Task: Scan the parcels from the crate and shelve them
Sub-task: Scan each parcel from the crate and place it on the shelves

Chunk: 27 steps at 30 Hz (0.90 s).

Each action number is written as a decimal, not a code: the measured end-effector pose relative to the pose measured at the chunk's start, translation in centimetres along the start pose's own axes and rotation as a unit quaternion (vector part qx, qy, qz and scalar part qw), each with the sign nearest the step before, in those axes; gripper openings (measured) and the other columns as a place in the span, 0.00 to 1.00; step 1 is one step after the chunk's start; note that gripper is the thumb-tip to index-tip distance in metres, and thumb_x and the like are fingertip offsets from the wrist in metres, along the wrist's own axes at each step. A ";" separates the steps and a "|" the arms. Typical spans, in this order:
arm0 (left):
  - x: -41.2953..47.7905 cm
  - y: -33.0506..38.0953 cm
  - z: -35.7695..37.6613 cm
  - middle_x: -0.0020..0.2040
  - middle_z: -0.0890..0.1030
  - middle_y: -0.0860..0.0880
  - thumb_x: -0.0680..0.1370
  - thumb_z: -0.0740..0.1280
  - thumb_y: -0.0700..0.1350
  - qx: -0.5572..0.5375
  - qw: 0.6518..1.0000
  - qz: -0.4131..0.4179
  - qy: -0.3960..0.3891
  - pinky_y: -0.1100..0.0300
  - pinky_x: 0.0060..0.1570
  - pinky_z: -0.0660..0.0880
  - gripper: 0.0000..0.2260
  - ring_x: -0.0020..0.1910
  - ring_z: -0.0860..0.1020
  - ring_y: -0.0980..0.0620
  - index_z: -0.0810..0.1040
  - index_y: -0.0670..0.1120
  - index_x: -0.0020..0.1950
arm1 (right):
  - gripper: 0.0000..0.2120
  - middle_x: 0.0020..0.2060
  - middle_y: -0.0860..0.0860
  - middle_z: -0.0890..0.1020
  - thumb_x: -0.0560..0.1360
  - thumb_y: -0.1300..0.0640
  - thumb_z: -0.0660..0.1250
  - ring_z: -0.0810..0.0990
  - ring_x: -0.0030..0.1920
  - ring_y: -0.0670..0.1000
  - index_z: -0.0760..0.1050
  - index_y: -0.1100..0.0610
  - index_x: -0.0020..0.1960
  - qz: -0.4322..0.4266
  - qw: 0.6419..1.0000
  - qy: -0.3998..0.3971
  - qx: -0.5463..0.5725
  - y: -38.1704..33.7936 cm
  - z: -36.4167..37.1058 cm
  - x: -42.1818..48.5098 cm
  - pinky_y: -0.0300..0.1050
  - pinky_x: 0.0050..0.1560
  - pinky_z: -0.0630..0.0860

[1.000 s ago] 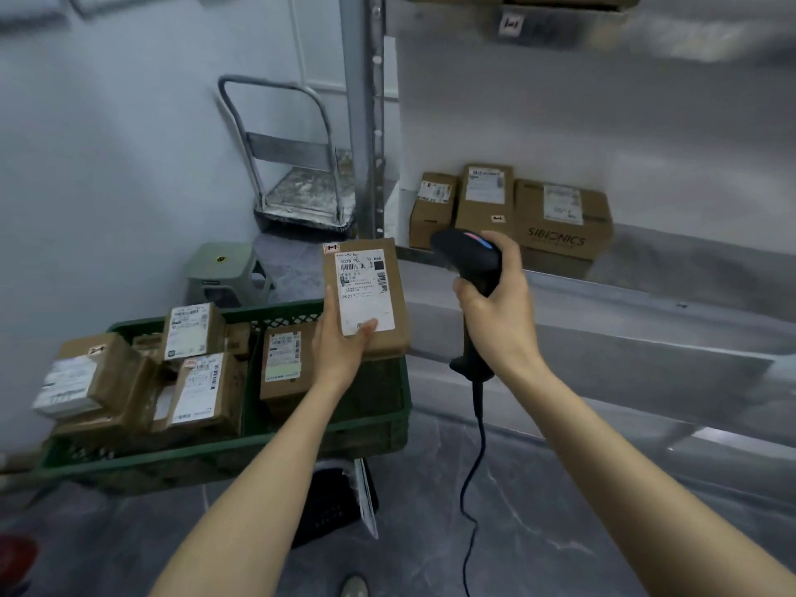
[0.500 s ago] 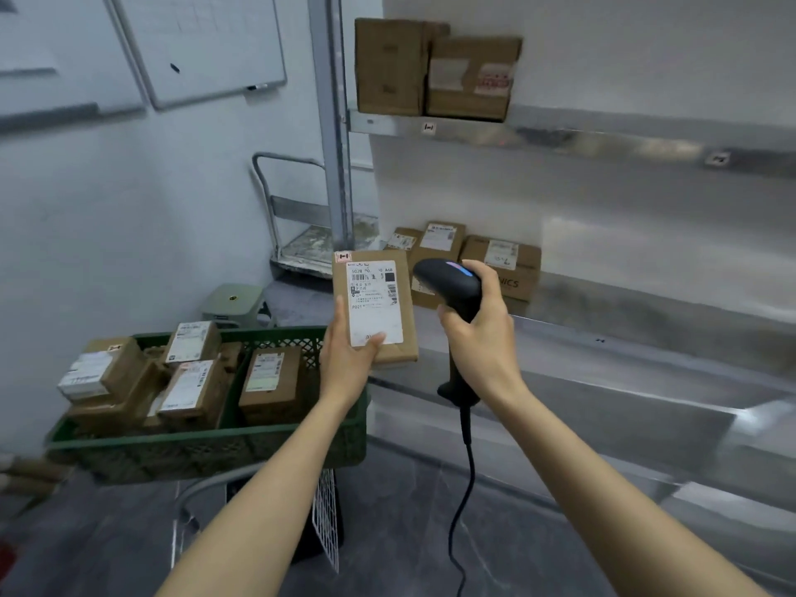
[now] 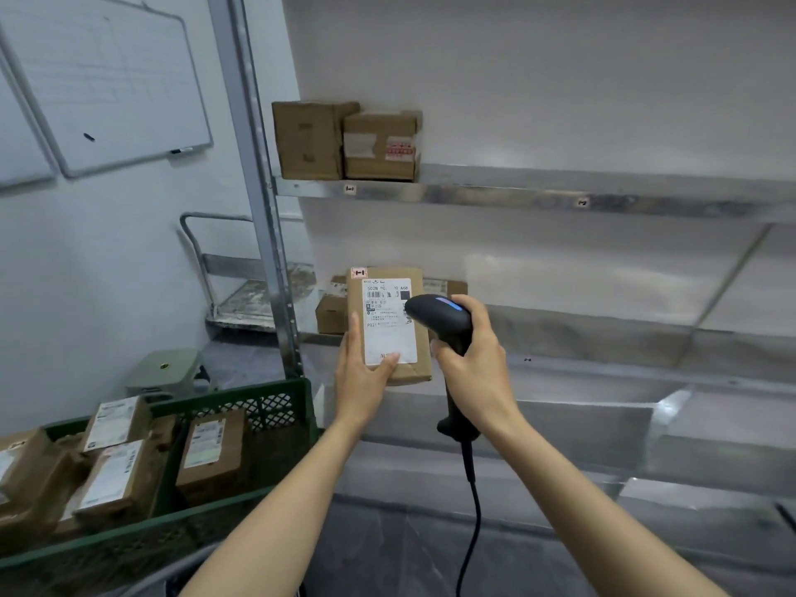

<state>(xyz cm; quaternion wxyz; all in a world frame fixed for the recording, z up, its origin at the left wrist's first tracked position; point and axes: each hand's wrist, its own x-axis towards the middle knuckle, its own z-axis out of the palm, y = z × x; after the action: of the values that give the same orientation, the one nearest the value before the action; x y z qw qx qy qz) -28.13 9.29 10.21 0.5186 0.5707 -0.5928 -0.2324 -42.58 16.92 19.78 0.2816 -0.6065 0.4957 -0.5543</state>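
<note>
Parcel (image 3: 390, 325) upright, long axis vertical, label facing camera; left hand (image 3: 364, 372) holds.

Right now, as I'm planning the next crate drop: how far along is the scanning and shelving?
Done: two boxes sit on the upper shelf, more boxes on the shelf below. In hand: the left hand holds a parcel while the right hand aims the scanner at it. Left: at least four parcels lie in the green crate.

The upper metal shelf (image 3: 560, 196) carries a tall cardboard box (image 3: 306, 140) touching a taped box (image 3: 379, 146) at its left end. The lower shelf (image 3: 603, 333) holds a small box (image 3: 331, 314) at its left end.
</note>
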 end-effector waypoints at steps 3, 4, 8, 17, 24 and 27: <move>0.6 0.6 0.8 0.76 0.61 0.49 0.76 0.70 0.50 -0.013 1.000 0.011 -0.012 0.52 0.70 0.63 0.39 0.73 0.62 0.49 0.48 0.54 0.79 | 0.25 0.47 0.37 0.76 0.73 0.68 0.63 0.75 0.43 0.31 0.66 0.41 0.59 -0.004 1.000 0.020 -0.020 -0.3 -0.4 0.2 0.22 0.37 0.68; 0.8 0.7 1.0 0.76 0.62 0.49 0.76 0.70 0.50 -0.016 1.000 0.013 -0.017 0.52 0.70 0.63 0.39 0.73 0.62 0.50 0.48 0.54 0.79 | 0.25 0.47 0.38 0.76 0.73 0.68 0.63 0.75 0.43 0.31 0.66 0.41 0.59 -0.004 0.999 0.023 -0.025 -0.4 -0.4 0.3 0.22 0.36 0.68; 1.3 0.9 1.9 0.75 0.62 0.50 0.76 0.70 0.51 -0.019 0.999 0.014 -0.025 0.63 0.62 0.62 0.39 0.68 0.63 0.57 0.47 0.55 0.78 | 0.25 0.46 0.40 0.77 0.74 0.68 0.63 0.76 0.41 0.34 0.66 0.41 0.60 -0.002 0.999 0.036 -0.039 -0.4 -0.4 0.7 0.23 0.35 0.68; 2.1 0.1 2.4 0.75 0.61 0.52 0.77 0.68 0.52 -0.022 0.999 0.010 -0.040 0.77 0.47 0.59 0.38 0.62 0.58 0.64 0.47 0.58 0.78 | 0.24 0.50 0.46 0.76 0.75 0.67 0.64 0.76 0.46 0.39 0.65 0.42 0.62 0.003 0.997 0.040 -0.059 0.1 0.1 1.6 0.21 0.38 0.69; 2.6 -0.4 2.4 0.76 0.60 0.52 0.77 0.68 0.53 -0.023 0.999 -0.003 -0.044 0.69 0.53 0.57 0.38 0.62 0.56 0.64 0.46 0.59 0.78 | 0.25 0.47 0.40 0.75 0.75 0.67 0.65 0.75 0.46 0.37 0.64 0.40 0.60 0.000 0.997 0.037 -0.063 0.4 0.7 2.2 0.20 0.38 0.68; 2.8 -0.6 2.5 0.75 0.60 0.51 0.77 0.68 0.53 -0.020 0.999 -0.001 -0.044 0.75 0.51 0.58 0.38 0.62 0.57 0.65 0.46 0.58 0.78 | 0.25 0.45 0.35 0.73 0.75 0.67 0.65 0.75 0.44 0.34 0.64 0.39 0.60 0.000 0.997 0.036 -0.065 0.6 0.8 2.4 0.20 0.37 0.68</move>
<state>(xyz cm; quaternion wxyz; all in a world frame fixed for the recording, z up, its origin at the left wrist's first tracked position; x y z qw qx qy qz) -29.57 5.78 9.73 0.5028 0.5504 -0.6095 -0.2697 -42.28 14.35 20.01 0.2228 -0.6033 0.5405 -0.5424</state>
